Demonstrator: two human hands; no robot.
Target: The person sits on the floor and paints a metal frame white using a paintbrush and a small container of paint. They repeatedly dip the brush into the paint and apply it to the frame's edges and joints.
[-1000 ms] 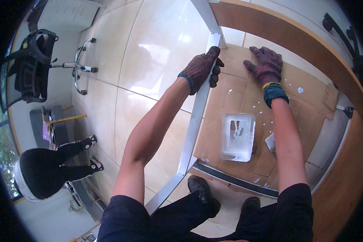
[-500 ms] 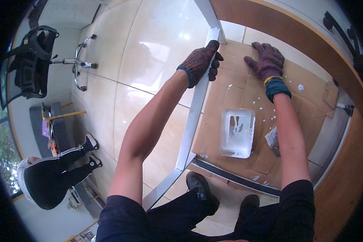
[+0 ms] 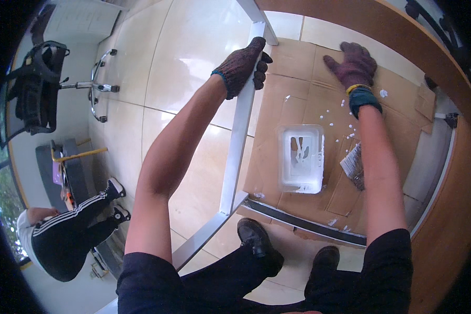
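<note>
My left hand (image 3: 243, 68), in a dark knitted glove with a blue cuff, is closed round a pale metal bar (image 3: 239, 138) of a frame. My right hand (image 3: 357, 65), in a similar glove with a yellow and green cuff, lies on the far part of a flattened cardboard sheet (image 3: 293, 60), thumb apart from the fingers, holding nothing. Nearer to me, a white plastic tray (image 3: 283, 157) with white paint in it rests on the cardboard. A paint-smeared brush (image 3: 352, 163) lies right of it, partly hidden by my right forearm. White drops dot the cardboard.
A wooden edge (image 3: 403, 36) curves along the far right. The frame's dark-striped lower rail (image 3: 303, 224) crosses just beyond my shoes. Tiled floor (image 3: 186, 57) spreads to the left, with a black wheeled chair (image 3: 36, 86) and a bent-over person (image 3: 63, 235).
My right hand has shifted slightly right over the cardboard, its fingers now closer together. My left hand keeps its grip on the bar. The whole view has shifted a little.
</note>
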